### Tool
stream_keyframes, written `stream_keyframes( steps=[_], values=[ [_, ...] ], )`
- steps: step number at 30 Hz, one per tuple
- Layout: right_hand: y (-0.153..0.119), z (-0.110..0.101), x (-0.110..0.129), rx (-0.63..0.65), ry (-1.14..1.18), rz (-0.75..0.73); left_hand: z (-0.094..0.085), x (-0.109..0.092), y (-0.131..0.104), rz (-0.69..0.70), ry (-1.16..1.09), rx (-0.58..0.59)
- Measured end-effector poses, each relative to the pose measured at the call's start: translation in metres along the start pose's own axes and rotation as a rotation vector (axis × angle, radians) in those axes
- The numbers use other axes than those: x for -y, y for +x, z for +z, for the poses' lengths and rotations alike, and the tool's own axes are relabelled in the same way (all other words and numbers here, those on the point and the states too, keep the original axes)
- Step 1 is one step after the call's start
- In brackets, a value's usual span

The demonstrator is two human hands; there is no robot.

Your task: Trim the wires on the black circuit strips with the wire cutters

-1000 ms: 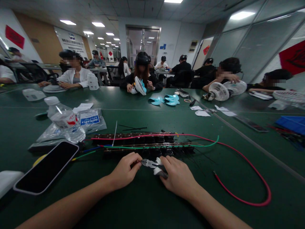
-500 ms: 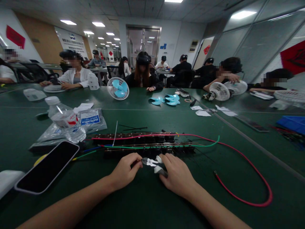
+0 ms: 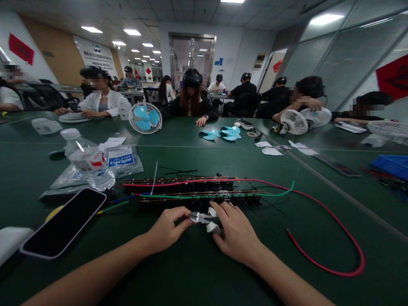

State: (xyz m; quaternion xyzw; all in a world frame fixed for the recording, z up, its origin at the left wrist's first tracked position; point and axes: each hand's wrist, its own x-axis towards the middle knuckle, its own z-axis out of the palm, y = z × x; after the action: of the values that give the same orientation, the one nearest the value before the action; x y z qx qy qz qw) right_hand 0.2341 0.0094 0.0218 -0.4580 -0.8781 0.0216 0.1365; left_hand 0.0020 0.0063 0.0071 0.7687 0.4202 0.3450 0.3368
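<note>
Work with the steel diagonal-cutting pliers with white-and-grey handles [image 3: 198, 217] held low over the green flat-topped bench [image 3: 197, 272], at 6 o'clock from the long black strips with copper bars [image 3: 165, 205]. The right hand [image 3: 237, 231], at 3 o'clock from the pliers, has its grip wrapped on the handles, which stand apart. The left hand [image 3: 167, 229], at 9 o'clock, brings thumb and forefinger to the jaw tips; whether this grip pinches a small piece there cannot be told. Keep the left fingertips outside the cutting edges, sight the tips before squeezing, and apply pressure evenly. Keep elbows clear of the thick red insulated wire [image 3: 355, 272] looping towards 4 o'clock.
</note>
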Motion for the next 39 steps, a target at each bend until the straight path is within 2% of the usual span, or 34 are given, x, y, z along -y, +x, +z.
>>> stream_keyframes(
  steps=[16,24,39],
  values=[
    [0.0018,-0.0054,0.0030,0.055,0.034,0.023,-0.0003,0.0010,0.0007,-0.023,-0.042,0.011],
    [0.0001,-0.0016,0.0004,0.071,0.029,0.034,0.0008,-0.0022,0.0003,-0.049,0.019,0.019],
    [-0.0015,-0.0070,0.0028,0.075,-0.053,0.038,0.0000,-0.0006,0.0002,0.010,0.125,0.018]
  ],
)
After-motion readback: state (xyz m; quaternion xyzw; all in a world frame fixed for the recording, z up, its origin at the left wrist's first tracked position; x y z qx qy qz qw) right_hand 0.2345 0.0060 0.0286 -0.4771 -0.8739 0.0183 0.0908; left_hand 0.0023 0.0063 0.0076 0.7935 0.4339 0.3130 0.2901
